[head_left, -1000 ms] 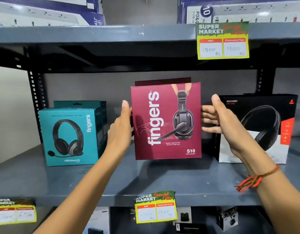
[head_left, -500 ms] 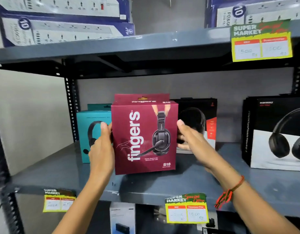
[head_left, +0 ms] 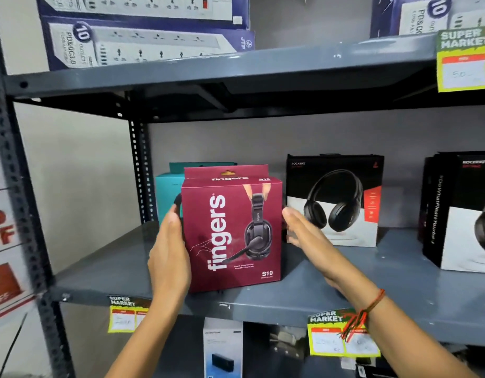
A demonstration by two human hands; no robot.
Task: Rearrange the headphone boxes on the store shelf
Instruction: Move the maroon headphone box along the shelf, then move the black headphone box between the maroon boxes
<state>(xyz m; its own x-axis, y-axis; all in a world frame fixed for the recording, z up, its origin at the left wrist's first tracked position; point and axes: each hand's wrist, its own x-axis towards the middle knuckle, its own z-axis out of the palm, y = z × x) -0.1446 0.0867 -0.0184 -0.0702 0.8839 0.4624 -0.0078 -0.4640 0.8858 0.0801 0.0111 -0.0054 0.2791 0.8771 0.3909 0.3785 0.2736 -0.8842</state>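
Observation:
A maroon "fingers" S10 headphone box [head_left: 230, 233] stands upright on the grey middle shelf [head_left: 372, 285], close to its front edge. My left hand [head_left: 169, 249] is pressed flat against the box's left side. My right hand [head_left: 306, 236] has its fingers against the right side, so the box is clamped between both palms. Right behind it a teal headphone box [head_left: 167, 192] is mostly hidden. A black and white Rockerz headphone box [head_left: 334, 200] stands to the right, further back.
More black Rockerz boxes [head_left: 465, 214] stand at the far right. The perforated rack upright [head_left: 139, 170] rises just left of the teal box. Power-strip boxes [head_left: 143, 42] lie on the upper shelf. Yellow price tags [head_left: 342, 334] hang from the shelf edge, above small boxes [head_left: 222, 347] on the lower shelf.
Both hands carried the maroon box leftwards and down until it came to rest in front of the teal box. The view swung left, bringing more black boxes into sight on the right.

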